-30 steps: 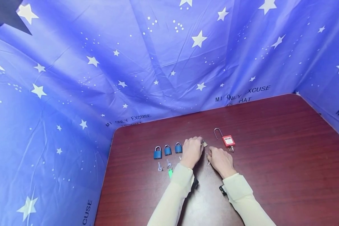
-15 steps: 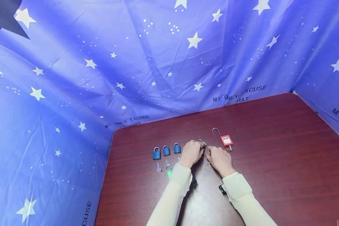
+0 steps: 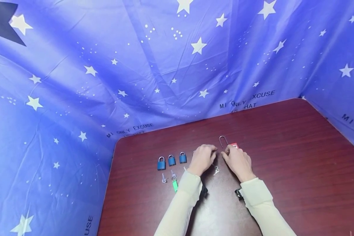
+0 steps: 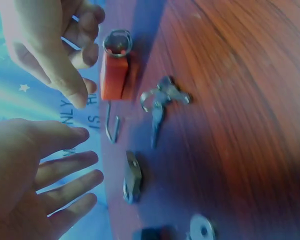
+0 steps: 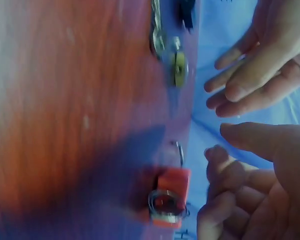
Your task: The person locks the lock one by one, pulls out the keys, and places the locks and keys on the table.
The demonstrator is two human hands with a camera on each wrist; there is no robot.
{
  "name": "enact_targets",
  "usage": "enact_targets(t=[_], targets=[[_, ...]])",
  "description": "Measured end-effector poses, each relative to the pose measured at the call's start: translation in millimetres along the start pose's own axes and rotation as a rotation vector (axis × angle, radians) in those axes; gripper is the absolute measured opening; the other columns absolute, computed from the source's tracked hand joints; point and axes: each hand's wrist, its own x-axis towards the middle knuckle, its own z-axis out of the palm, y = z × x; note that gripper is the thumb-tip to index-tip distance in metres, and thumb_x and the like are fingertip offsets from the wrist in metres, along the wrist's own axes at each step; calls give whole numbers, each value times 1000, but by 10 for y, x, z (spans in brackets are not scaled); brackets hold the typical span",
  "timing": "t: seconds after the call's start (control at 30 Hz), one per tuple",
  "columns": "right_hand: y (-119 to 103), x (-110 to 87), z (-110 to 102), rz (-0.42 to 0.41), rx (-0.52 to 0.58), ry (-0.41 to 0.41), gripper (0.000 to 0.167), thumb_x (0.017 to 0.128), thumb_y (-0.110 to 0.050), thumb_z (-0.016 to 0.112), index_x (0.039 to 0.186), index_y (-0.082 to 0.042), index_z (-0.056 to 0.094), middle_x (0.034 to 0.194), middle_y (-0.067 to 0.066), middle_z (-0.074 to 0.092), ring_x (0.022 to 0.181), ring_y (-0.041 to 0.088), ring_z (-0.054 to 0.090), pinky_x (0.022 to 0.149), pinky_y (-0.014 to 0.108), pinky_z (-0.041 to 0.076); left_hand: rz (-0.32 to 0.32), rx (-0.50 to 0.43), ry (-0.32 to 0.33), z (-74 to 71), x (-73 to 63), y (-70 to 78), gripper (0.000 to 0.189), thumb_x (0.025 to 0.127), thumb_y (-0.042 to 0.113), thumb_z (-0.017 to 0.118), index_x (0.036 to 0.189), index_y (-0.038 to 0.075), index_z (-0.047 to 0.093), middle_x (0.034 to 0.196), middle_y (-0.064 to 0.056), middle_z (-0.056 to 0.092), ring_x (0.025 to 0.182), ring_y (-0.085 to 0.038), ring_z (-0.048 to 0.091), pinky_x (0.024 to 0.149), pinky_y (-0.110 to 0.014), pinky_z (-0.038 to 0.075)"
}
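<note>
My left hand [image 3: 203,160] is held above the table with fingers extended and nothing in them. Below it lies a small brass padlock [image 4: 133,172], mostly hidden by the hand in the head view. My right hand [image 3: 238,162] hovers over the red padlock [image 3: 234,145], its fingers loosely bent and empty. That red padlock has a long raised shackle [image 3: 222,141] and a metal ring [image 5: 166,205] at its base. Between the hands, on the near side, a ring of keys [image 3: 216,170] lies on the table.
Blue padlocks [image 3: 171,160] stand in a row at the left of the dark red table [image 3: 283,170]. Keys [image 3: 164,178] lie in front of them, one with a green tag [image 3: 175,186]. A blue star-patterned curtain [image 3: 153,65] hangs behind the table.
My left hand has set the brass padlock down farther left and let go. The right hand has left the small keys and moved right, over the red padlock.
</note>
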Motion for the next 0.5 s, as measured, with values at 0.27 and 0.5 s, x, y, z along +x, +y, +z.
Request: enact_targets(t=[0.27,0.5], targets=[[215,58,-75,47,-15,74,40,85,-25,74,105,6,59,97,27,58,88,49,60,70,60,49,-83,-110,-109,32,74,176,32,89,9,61,117,19,72,114,6,73,108,-11,67,91,-25,52],[342,73,-27,71,-28,-4,57,83,-31,77,108,15,55,101,33,51,94,53,56,76,62,48,-153,-283,-179,97,119,311,42,88,6,59,128,15,67,119,3,72,108,-9,66,89,-23,52]])
